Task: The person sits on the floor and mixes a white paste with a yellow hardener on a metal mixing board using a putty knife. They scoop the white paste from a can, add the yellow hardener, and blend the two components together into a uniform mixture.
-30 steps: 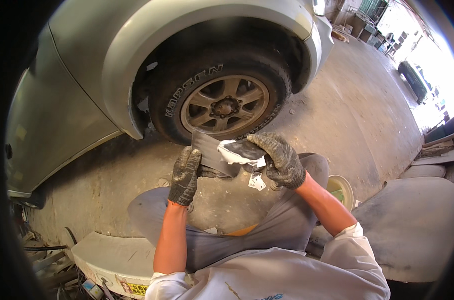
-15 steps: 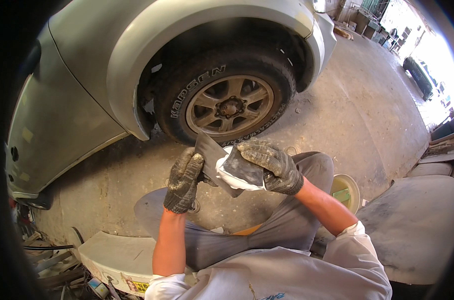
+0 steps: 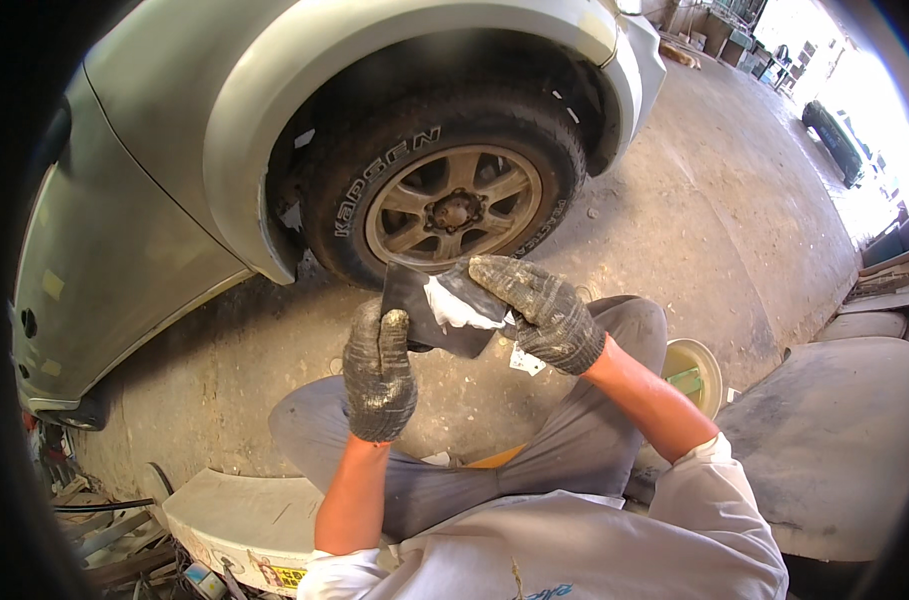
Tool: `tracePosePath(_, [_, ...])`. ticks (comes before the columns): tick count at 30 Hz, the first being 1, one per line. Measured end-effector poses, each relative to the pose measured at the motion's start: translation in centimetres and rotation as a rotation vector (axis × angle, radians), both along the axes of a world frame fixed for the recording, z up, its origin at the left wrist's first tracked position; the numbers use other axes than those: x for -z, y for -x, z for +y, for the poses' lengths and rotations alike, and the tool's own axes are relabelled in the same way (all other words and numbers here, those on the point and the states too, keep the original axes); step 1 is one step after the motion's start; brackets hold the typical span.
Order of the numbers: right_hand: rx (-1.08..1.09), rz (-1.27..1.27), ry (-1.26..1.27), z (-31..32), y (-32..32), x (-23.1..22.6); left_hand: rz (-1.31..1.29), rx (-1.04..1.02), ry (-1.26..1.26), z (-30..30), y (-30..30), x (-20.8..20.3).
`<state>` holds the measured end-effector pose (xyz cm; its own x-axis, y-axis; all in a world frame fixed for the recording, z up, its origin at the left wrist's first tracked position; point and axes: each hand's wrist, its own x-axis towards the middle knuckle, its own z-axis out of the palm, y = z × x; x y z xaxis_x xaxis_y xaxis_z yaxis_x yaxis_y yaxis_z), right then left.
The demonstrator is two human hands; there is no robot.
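White putty (image 3: 456, 306) lies in a smeared lump across a dark flat spreader (image 3: 404, 297). My left hand (image 3: 380, 378), in a grey knit work glove, grips this spreader by its left side. A second dark spreader (image 3: 481, 281) is pinched in my gloved right hand (image 3: 546, 314), pressed against the putty from the right; it is seen at a slant and partly hidden by the fingers. Just below the right hand shows a small white piece with dark specks (image 3: 526, 360); whether it is held or lies beyond the hand, I cannot tell. Both hands are over my lap.
Ahead stands a pale car with a fender (image 3: 236, 150) and a dusty wheel (image 3: 454, 210). A round tub (image 3: 711, 365) with something green inside is right of my knee. Large grey panels (image 3: 824, 440) lie to the right. A pale curved part (image 3: 239, 510) sits at lower left.
My right hand has turned its spreader from face-on to a slant against the putty. The left hand has tilted its spreader and shifted slightly right and down. The speckled white piece has come into view.
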<state>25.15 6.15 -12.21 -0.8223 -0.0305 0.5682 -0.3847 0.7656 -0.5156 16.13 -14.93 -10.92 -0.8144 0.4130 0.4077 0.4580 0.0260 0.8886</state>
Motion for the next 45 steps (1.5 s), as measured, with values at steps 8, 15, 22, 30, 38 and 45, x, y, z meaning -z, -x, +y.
tracePosePath(8, [0.137, -0.1, -0.177, -0.6, 0.4, 0.0, -0.021, -0.1, 0.105, -0.1, 0.2, 0.6])
tracePosePath(15, [0.301, -0.129, -0.32, -1.3, 0.4, 0.6, 0.336, -0.223, 0.132, -0.3, 0.5, 3.3])
tracePosePath(22, [0.458, -0.354, -0.453, -0.8, 1.0, 0.4, 0.06, -0.154, 0.068, -1.3, 1.1, 4.7])
tracePosePath(30, [0.283, -0.266, 0.272, 0.0, -0.6, -1.9, -0.166, -0.062, 0.106, -1.9, 2.7, 8.1])
tracePosePath(38, [0.044, -0.268, 0.054, -0.4, -1.7, -2.2, -0.236, -0.179, -0.083, -0.9, 1.9, 6.4])
tracePosePath(45, [0.152, -0.375, -0.263, -0.2, -0.3, -1.4, -0.364, -0.178, -0.233, -0.7, 1.6, 5.0])
